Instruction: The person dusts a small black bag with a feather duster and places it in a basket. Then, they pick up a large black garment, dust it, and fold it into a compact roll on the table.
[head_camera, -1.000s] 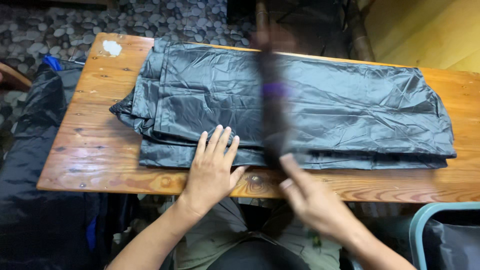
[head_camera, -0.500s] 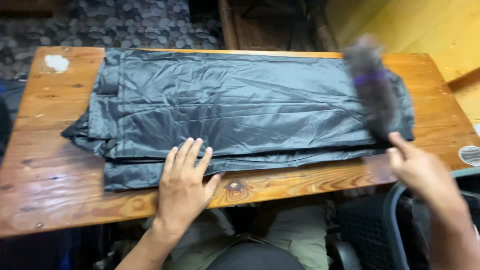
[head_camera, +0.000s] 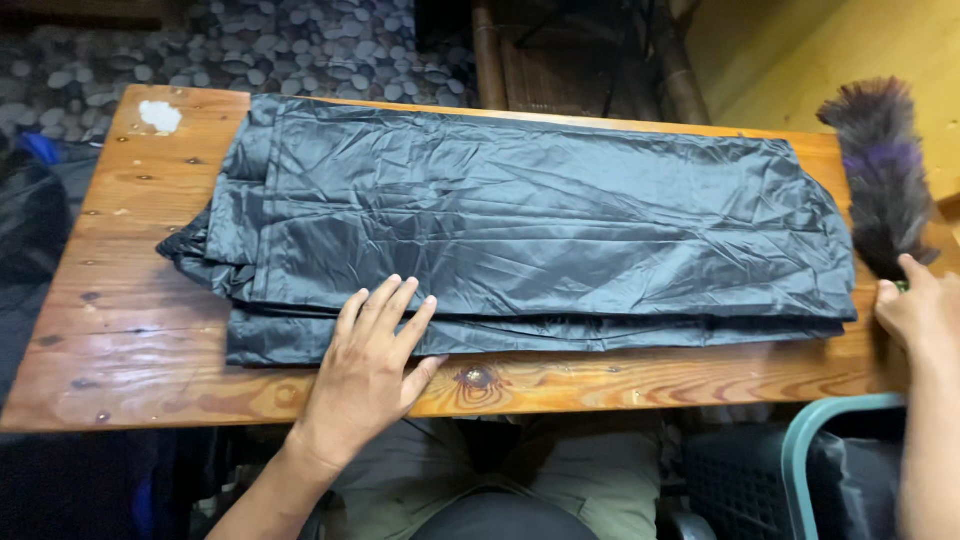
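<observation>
Head view: left hand (head_camera: 372, 368) lies flat, fingers spread wide, pressing the near edge of the folded black plastic sheet (head_camera: 540, 225), gripping nothing. The sheet covers most of the wooden worktop (head_camera: 130, 340). Right hand (head_camera: 918, 312), at the worktop's right end, is closed around the handle of a dark, purple-banded feather duster (head_camera: 880, 170), held upright.

Dim, sharp (glare on tabletop (head_camera: 120, 345))
</observation>
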